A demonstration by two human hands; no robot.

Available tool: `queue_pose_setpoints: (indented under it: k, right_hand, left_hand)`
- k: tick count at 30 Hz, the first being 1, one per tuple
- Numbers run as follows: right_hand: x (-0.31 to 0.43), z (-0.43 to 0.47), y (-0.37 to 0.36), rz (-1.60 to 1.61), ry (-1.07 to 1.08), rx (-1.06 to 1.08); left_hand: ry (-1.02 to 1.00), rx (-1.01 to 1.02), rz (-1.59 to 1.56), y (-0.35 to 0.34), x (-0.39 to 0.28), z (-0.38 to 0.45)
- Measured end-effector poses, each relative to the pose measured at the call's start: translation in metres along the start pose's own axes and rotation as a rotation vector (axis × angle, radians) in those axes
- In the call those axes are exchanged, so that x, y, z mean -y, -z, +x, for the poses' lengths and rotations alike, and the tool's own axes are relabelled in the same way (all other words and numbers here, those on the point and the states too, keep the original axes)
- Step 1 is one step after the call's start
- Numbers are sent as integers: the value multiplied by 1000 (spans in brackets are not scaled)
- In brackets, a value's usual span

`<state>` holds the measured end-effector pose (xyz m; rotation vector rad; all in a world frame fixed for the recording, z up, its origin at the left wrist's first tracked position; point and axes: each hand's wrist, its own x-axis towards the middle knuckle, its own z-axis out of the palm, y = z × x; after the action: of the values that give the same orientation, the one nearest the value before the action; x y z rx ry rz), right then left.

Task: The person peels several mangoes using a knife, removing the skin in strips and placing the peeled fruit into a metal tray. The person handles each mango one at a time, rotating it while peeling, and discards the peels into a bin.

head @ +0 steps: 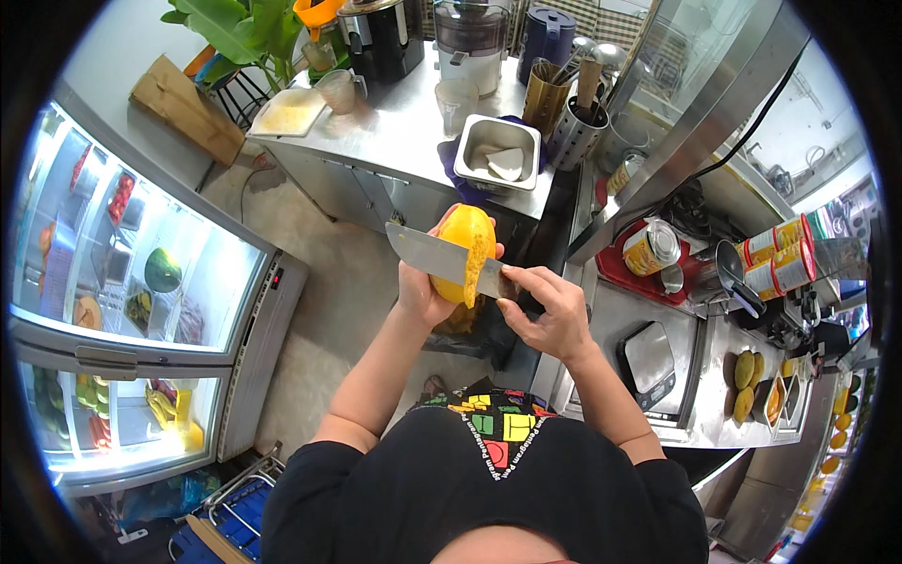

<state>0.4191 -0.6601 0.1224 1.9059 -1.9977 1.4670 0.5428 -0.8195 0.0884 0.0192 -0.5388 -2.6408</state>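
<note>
My left hand (421, 290) holds a yellow mango (456, 231) from beneath and its left side, with fingertips showing at the fruit's right edge. Across the mango lies the broad steel blade of a knife (430, 255), and a strip of peel (473, 271) hangs along the blade's edge. My right hand (553, 310) grips the knife at its right end; the handle is mostly hidden by the fingers. Below the fruit is a dark bag (468, 344) with yellowish scraps in it, partly covered by my hands.
Ahead, a steel counter (394, 134) bears a metal container (497, 151), a white cutting board (289, 111) and a juicer (471, 49). To the right are a kitchen scale (647, 363), food cans (652, 247) and several greenish mangoes (744, 388). A lit glass-door fridge (141, 247) stands left.
</note>
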Motion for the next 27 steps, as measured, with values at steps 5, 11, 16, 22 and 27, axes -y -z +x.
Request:
queue_pose_setpoints:
  k: [5, 11, 16, 22, 27]
  right_hand:
    - [-5, -7, 5, 30, -44, 36]
    - [-5, -9, 7, 73, -50, 39]
    - [-9, -6, 9, 59, -39, 50]
    - [-8, -6, 12, 78, -101, 94]
    - [-11, 0, 8, 96, -126, 111]
  left_hand:
    - [-2, -54, 27, -7, -5, -6]
    - [107, -20, -27, 1, -8, -11]
    - [171, 8, 35, 2, -8, -13]
    - [191, 0, 45, 7, -23, -19]
    - [274, -10, 107, 13, -24, -16]
